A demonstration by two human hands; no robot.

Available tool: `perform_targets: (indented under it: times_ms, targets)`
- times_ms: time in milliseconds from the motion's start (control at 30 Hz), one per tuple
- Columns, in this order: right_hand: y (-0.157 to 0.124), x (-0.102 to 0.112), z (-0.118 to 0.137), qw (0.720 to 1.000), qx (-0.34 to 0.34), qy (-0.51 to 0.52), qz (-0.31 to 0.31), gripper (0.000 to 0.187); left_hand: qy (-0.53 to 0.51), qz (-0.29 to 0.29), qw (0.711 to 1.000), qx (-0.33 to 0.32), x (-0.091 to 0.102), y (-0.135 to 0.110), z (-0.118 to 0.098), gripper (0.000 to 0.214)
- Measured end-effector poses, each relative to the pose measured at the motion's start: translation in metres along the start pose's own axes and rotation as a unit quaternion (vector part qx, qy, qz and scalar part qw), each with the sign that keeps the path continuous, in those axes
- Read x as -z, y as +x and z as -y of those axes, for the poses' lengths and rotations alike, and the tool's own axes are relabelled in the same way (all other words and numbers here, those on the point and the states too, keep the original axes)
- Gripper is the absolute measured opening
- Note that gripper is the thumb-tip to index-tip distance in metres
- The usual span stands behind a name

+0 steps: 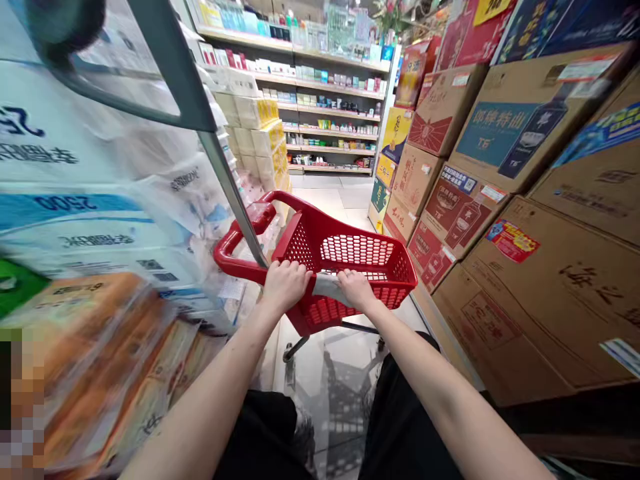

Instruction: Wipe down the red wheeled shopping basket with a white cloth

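Observation:
A red plastic shopping cart (345, 230) with a perforated basket stands in front of me, and I see nothing inside the basket. My left hand (287, 285) is closed over the cart's near handle bar, close to the foot of a metal pole (227, 180). On the same bar my right hand (356, 289) is wrapped around the far side of a grey label strip (329, 288). The pole slants up to a grey plastic fitting (185, 80) at the upper left. Below the basket a caster wheel (289, 353) touches the floor.
Stacked cardboard cartons (500, 133) line the right side closely. Wrapped white paper packs (75, 220) and orange packs (95, 353) are piled on the left. Straight on, a pale tiled floor (350, 193) leads to shelves of cosmetics (330, 100).

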State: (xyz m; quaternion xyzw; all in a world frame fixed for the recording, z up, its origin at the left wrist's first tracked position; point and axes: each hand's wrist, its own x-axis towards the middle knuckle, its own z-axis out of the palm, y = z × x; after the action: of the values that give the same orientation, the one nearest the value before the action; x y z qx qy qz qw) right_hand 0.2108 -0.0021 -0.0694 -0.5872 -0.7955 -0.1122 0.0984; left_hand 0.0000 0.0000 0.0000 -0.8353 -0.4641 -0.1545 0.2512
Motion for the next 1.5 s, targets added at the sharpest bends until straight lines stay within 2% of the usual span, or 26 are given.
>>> perform_targets:
  times_ms: [100,200,300,467,567,667,933,1000,1100,1200,1300,1400,1500]
  targets:
    - [-0.011,0.002,-0.013,1.0,0.005,-0.005,0.012,0.033,-0.016,-0.005,1.0,0.005,0.002,0.0,-0.005,0.039]
    - [-0.015,0.006,-0.016,1.0,-0.008,-0.004,0.014,0.034,-0.022,-0.007,1.0,0.014,0.002,0.001,-0.009,0.039]
    - [-0.008,0.012,-0.003,1.0,-0.023,0.006,0.009,0.038,-0.018,-0.008,1.0,0.024,0.002,0.002,-0.013,0.04]
    - [0.011,0.022,0.03,0.999,-0.002,0.034,0.004,0.041,-0.02,-0.011,1.0,0.016,0.004,0.002,-0.016,0.041]
    - [0.01,0.021,0.029,0.999,0.01,0.033,0.001,0.041,-0.028,-0.015,0.999,0.004,0.005,0.0,-0.014,0.039]
    - [-0.005,0.014,0.004,1.0,0.005,0.014,0.0,0.038,-0.036,-0.019,0.999,-0.004,0.005,-0.001,-0.011,0.037]
    - [-0.065,0.0,-0.106,0.996,-0.055,-0.06,0.036,0.034,-0.032,-0.016,0.999,-0.013,0.005,0.002,-0.012,0.035]
    - [-0.073,-0.002,-0.124,0.993,-0.077,-0.073,0.048,0.033,-0.029,-0.014,0.999,-0.014,0.005,0.003,-0.014,0.035]
    - [-0.078,-0.005,-0.136,0.989,-0.102,-0.086,0.057,0.034,-0.025,-0.01,1.0,-0.012,0.003,0.005,-0.016,0.034]
    - [-0.078,-0.007,-0.134,0.989,-0.11,-0.088,0.053,0.034,-0.014,-0.004,1.0,-0.004,0.001,0.007,-0.018,0.037]
    - [-0.073,-0.007,-0.122,0.99,-0.111,-0.084,0.036,0.031,-0.006,0.001,1.0,0.01,0.0,0.008,-0.018,0.04]
    - [-0.06,-0.007,-0.099,0.992,-0.1,-0.069,0.021,0.03,-0.006,0.003,1.0,0.019,0.0,0.01,-0.019,0.041]
    - [-0.039,-0.007,-0.064,0.997,-0.069,-0.043,0.004,0.033,0.002,0.004,1.0,0.023,0.001,0.01,-0.021,0.041]
